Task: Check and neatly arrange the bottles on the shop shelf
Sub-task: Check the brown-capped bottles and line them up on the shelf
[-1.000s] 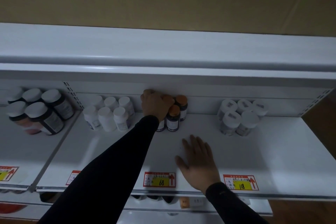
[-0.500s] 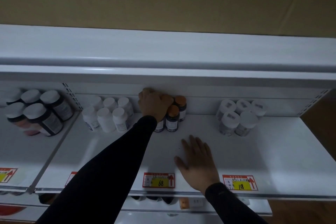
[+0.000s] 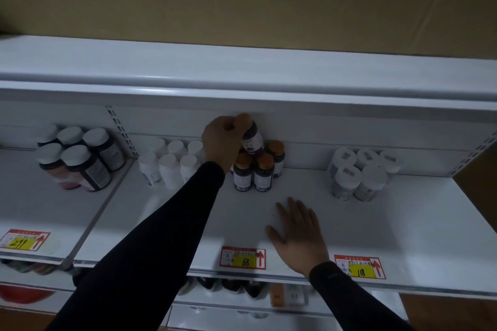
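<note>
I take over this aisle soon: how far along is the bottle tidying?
Done: white bottles and clear bottles stand grouped. In hand: left hand grips an orange-capped bottle lifted above its group; right hand rests on the shelf. Left: setting it back.

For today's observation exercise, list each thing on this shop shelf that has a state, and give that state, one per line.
Left hand: grips the lifted bottle by its cap.
Lifted bottle: raised above its group, tilted.
Orange-capped bottles: standing upright, clustered.
Right hand: flat on the shelf, fingers spread.
White bottles: upright, grouped.
Clear bottles: upright, grouped.
Large dark bottles: grouped; blurred.
</note>
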A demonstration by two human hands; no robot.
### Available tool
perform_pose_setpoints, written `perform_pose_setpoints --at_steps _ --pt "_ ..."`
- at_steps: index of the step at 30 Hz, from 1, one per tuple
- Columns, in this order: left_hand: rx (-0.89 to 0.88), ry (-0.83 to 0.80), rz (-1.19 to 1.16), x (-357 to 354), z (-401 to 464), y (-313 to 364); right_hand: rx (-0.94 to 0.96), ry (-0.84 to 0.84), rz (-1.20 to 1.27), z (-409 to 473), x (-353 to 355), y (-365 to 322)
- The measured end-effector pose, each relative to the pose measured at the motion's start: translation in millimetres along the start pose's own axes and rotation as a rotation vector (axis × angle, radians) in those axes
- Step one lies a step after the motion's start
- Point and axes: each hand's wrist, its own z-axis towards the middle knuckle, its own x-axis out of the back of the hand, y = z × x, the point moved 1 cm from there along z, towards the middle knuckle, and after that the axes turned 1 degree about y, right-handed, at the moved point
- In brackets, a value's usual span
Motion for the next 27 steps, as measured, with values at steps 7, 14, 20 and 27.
perform_pose_setpoints --at_steps 7,14,20,27 --pt "0.111 0.002 -0.243 28 -12 -8 -0.034 -0.14 0.057 2 12 1" --pt "0.28 -0.059 -0.526 40 -37 -22 -0.077 -0.092 0.333 3 33 -9" --pt "0.392 -0.081 -0.614 42 -61 -22 -0.14 0.072 1.11 2 66 -41" --pt "0.4 -0.122 -0.628 40 -80 -16 -0.121 0.014 1.526 8 72 -61"
